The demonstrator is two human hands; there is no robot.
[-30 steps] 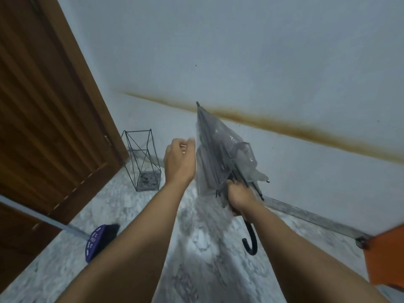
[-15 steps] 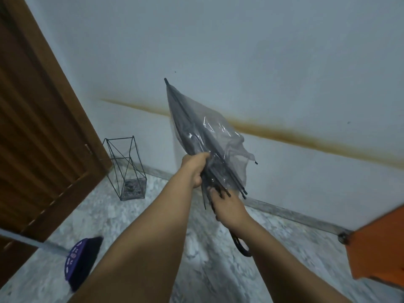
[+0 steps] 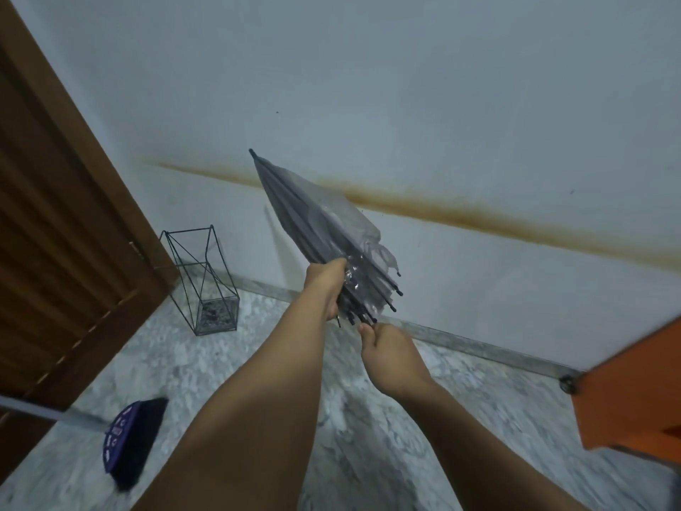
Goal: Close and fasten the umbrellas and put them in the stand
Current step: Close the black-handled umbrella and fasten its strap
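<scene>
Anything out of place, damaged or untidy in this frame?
Yes. A brown stain band runs along the wall. The clear umbrella is folded but loose, canopy flaps bulging, gripped by the left hand. A broom lies on the floor. The wire stand holds no umbrella.

This looks like the entry corner of a home. A brown louvred wooden door [image 3: 55,230] stands well left of where the hands grip, and a black wire-frame stand [image 3: 201,282] sits on the grey-white marbled stone floor [image 3: 368,418] between door and grip. Behind it rises a pale painted wall [image 3: 405,86] with a rusty stain line [image 3: 460,215]. A purple-headed broom [image 3: 131,442] lies lower left.
</scene>
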